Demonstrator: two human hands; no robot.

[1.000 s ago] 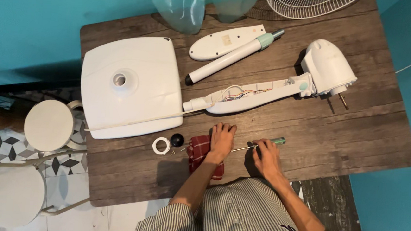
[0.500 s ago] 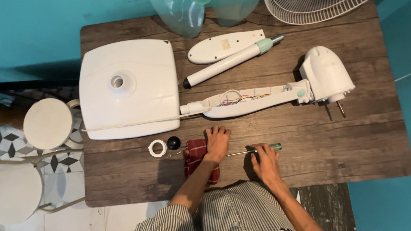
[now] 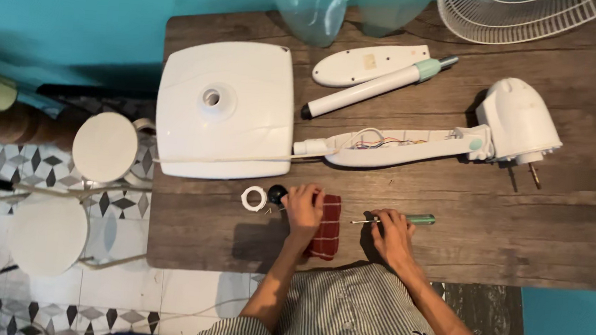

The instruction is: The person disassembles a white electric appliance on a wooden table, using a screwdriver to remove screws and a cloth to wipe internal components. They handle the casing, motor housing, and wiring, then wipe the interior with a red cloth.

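Left hand [image 3: 303, 210] now nearer black knob [image 3: 277, 195], flat on red cloth [image 3: 327, 227]; right hand [image 3: 393, 231] gripping green-handled screwdriver [image 3: 399, 219].

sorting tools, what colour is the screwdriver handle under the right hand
Green, on the screwdriver under the right hand; head view.

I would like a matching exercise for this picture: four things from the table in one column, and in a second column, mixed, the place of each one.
Things:
1. screwdriver
2. red checked cloth
3. white square fan base
4. white ring

Places:
A. left part of the table, under a thin white cord
B. under the left hand
C. under the right hand
D. just left of a small black knob

Pairs: 1-C, 2-B, 3-A, 4-D
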